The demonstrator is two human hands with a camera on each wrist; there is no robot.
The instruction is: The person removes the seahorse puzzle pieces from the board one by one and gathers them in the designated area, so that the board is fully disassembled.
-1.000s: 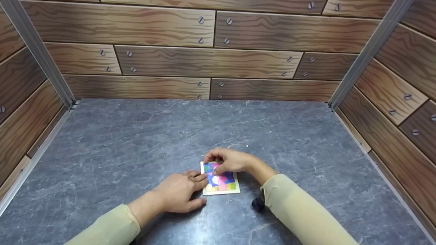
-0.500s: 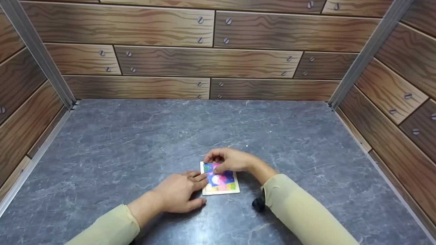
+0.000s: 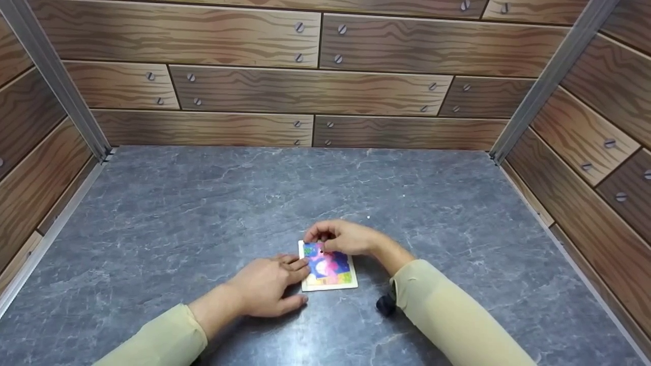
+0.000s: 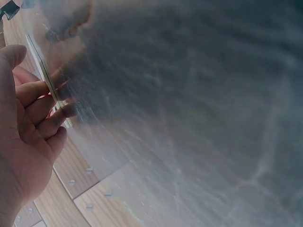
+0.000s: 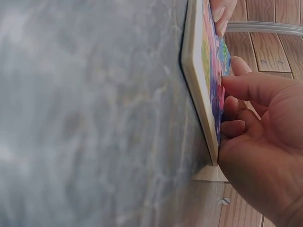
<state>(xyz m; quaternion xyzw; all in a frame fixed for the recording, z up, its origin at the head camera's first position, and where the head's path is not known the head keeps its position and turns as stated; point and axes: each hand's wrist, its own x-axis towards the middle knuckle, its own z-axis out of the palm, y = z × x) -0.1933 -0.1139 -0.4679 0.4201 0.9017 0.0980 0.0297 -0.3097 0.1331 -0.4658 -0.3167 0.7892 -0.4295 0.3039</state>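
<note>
A small jigsaw puzzle board [image 3: 330, 274] with a pale frame and a bright pink, blue and yellow picture lies flat on the grey table. My left hand [image 3: 269, 287] rests palm down at its left side, with the fingertips on the frame's edge and the thumb on the table. Over the board's top edge bends my right hand [image 3: 348, 238]. Its thumb touches the picture, while the index finger reaches to the upper left corner. In the right wrist view, the right thumb [image 5: 241, 87] meets the picture's surface and the other fingers are bent. No lifted piece is visible between them.
Grey marble-patterned table [image 3: 229, 203] surrounds the board. Wood-print walls [image 3: 305, 91] stand at the back and both sides, with metal posts [image 3: 549, 81] in the corners. A black object [image 3: 385, 305] sits by the right cuff.
The right thumb has slid slightly up the picture, towards the index finger, uncovering more of it. The left hand and the board stay in place.
</note>
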